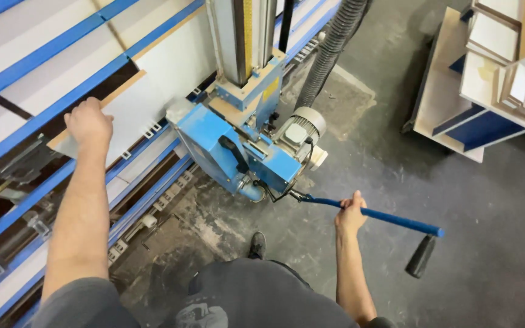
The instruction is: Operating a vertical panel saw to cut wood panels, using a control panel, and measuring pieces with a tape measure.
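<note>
My left hand (88, 121) rests flat on the edge of a white panel (153, 79) that leans in the blue frame of a vertical panel saw. My right hand (350, 212) is closed around a long blue lever (390, 217) that runs from the blue saw head (232, 152) out to the right and ends in a hanging black grip (421, 256). The saw head sits low on its grey vertical column (241, 36), with a grey motor (302, 130) on its right side.
A ribbed grey dust hose (329, 51) rises behind the saw head. Blue rails (62, 45) cross the frame at left. A cart with stacked white and wood panels (493, 73) stands at the right on the dusty concrete floor (487, 200). My black shoe (257, 245) is below the saw.
</note>
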